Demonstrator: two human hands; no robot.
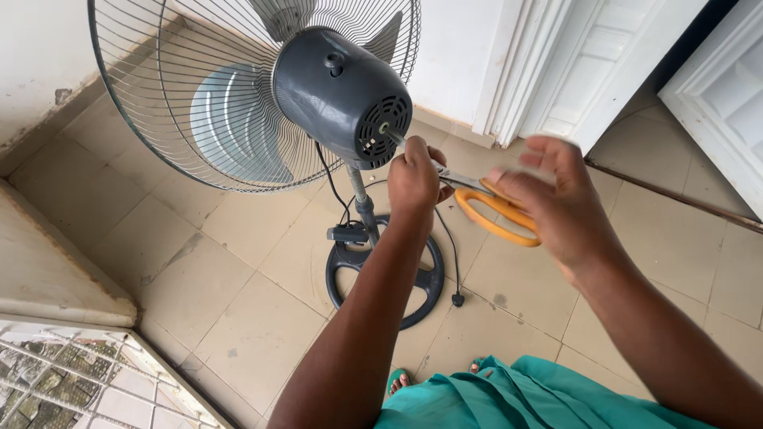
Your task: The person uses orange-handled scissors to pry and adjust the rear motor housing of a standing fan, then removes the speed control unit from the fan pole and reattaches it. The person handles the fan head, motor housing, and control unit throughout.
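Left hand [413, 181] grip clamps scissors [477, 202] blades at the fan motor [343, 95]; right hand [560, 202] grip holds the orange handles.

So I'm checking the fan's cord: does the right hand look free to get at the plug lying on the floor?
Probably not as things stand: the right hand is on the orange-handled scissors, up by the motor housing. The plug lies uncovered beside the round base.
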